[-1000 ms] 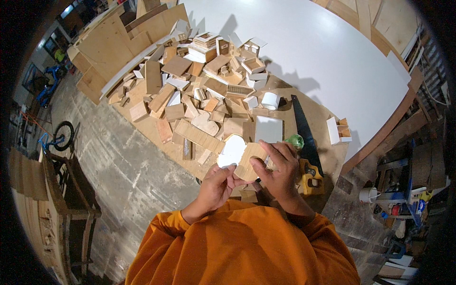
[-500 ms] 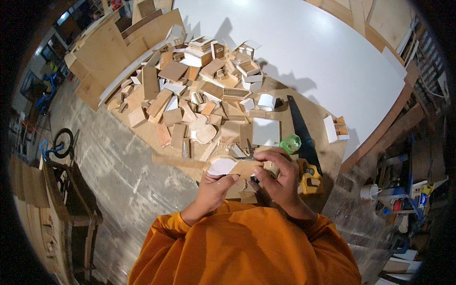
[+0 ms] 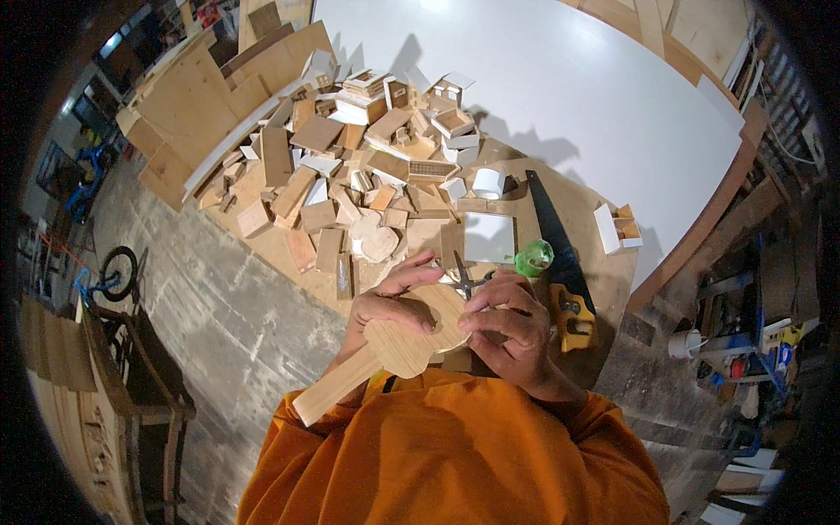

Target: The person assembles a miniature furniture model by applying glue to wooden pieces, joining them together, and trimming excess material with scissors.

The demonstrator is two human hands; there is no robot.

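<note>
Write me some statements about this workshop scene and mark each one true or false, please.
1. The left hand and right hand both touch the paddle-shaped wooden piece. True.
2. The piece's narrow end points away from the person. False: it points back toward the person, to the left.
3. The handsaw is green-handled. False: its grip is yellow.
4. The open white box stands right of the handsaw. True.
5. The person's sleeves are orange. True.

no readable text, labels, brands, numbers or signs anywhere tbh, nothing legible on wooden piece (image 3: 407,337), saw blade (image 3: 551,223), yellow saw handle (image 3: 573,325), green container (image 3: 532,259) or white box (image 3: 605,231), clutter far right (image 3: 781,352) too small to make out any lettering
</note>
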